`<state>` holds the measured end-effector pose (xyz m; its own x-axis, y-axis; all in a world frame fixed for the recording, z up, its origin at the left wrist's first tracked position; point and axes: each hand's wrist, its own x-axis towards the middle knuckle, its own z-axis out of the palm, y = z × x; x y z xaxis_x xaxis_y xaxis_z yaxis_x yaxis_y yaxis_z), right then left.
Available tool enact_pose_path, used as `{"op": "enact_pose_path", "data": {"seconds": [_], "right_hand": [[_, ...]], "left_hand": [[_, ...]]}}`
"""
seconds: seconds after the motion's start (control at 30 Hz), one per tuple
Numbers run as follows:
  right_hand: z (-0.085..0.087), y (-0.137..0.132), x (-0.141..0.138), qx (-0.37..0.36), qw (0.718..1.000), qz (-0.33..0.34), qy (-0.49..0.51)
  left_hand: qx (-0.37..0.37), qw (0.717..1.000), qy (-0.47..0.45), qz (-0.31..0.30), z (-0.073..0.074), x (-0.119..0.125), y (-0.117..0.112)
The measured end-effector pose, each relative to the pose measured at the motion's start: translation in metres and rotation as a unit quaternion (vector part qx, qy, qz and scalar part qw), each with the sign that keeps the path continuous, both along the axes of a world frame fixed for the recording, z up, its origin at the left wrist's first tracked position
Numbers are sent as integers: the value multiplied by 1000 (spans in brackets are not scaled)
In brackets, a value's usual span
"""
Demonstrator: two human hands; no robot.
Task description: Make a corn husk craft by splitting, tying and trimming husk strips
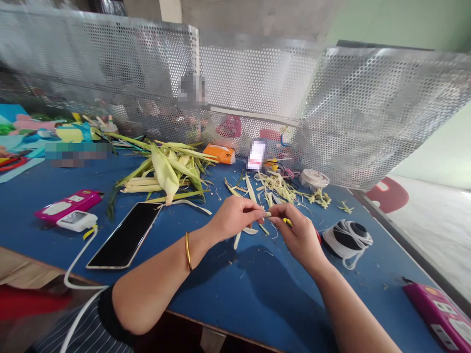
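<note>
Over the blue table my left hand [239,215] and my right hand [296,233] meet fingertip to fingertip. Both are closed in a pinch on one small pale piece of corn husk [268,214], each at its own side. Loose husk strips [251,190] lie just beyond the fingers. Behind my right hand a red and yellow tool [318,237] is mostly hidden, so its kind is unclear. A pile of green and cream corn husks [164,171] sits to the left, and thin shredded husk [279,189] is heaped beyond my right hand.
A large black-screened phone [125,238] lies left, beside a magenta box [69,203] and a white corded device [77,220]. An orange tissue pack [220,153], a white roll [314,178] and a black-and-white bundle [348,239] stand around. Perforated metal panels [253,73] close the back.
</note>
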<state>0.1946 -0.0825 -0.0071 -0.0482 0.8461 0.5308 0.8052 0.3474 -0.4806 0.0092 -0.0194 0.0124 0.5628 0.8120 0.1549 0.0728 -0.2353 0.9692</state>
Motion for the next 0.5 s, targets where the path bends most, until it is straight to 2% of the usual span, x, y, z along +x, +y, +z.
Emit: {"op": "enact_pose_path", "data": {"seconds": [0.07,0.1,0.13,0.2,0.27,0.4,0.5], "right_hand": [[-3,3,14,-54,993,-95,-55],[-5,5,22,-90,976,-163,-117],[-8,7,30,-144,947,-215,-190],[-14,11,40,-242,894,-250,-282],[-20,16,46,-290,873,-248,-303],[-27,23,54,-311,879,-249,-262],[-28,25,63,-283,903,-276,-168]], "left_hand": [[-63,996,-52,25,0,0,4],[-92,992,-78,40,0,0,6],[-113,987,-101,54,0,0,8],[-139,978,-134,76,-1,-1,14],[-159,971,-153,89,-3,-2,19],[-207,957,-169,109,-10,-5,28],[-246,944,-182,122,-14,-5,33]]}}
